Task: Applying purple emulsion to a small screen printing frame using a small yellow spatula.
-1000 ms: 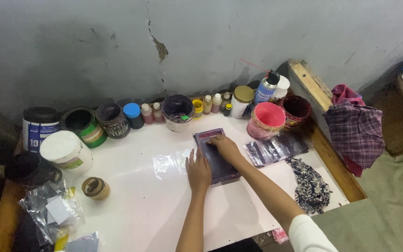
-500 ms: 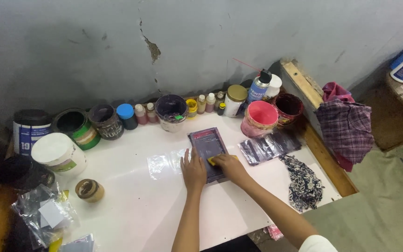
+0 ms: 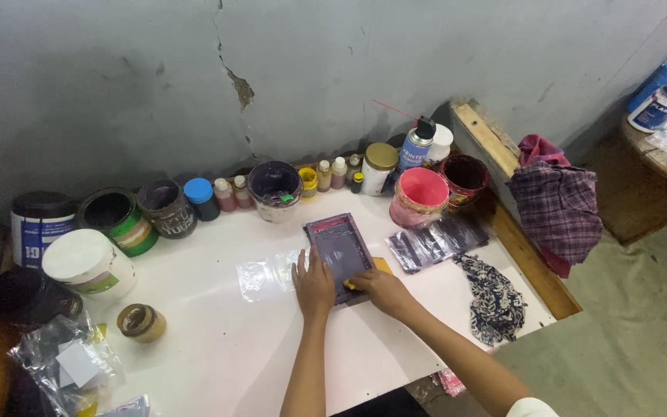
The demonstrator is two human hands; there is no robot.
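Note:
A small rectangular printing screen with a purple-stained frame lies flat on the white table. My left hand presses flat on the screen's near left corner, fingers spread. My right hand rests at the screen's near right edge, fingers closed around a small yellow squeegee whose edge shows beyond my fingers. A clear plastic sheet lies just left of the screen.
Paint tubs, jars and small bottles line the wall, among them a pink bucket and a spray can. Dark plastic bags and a patterned rag lie to the right. A plaid cloth hangs off the table's right edge.
My right hand has drawn back along the screen from its far end to its near right edge. The left hand stays on the near left corner.

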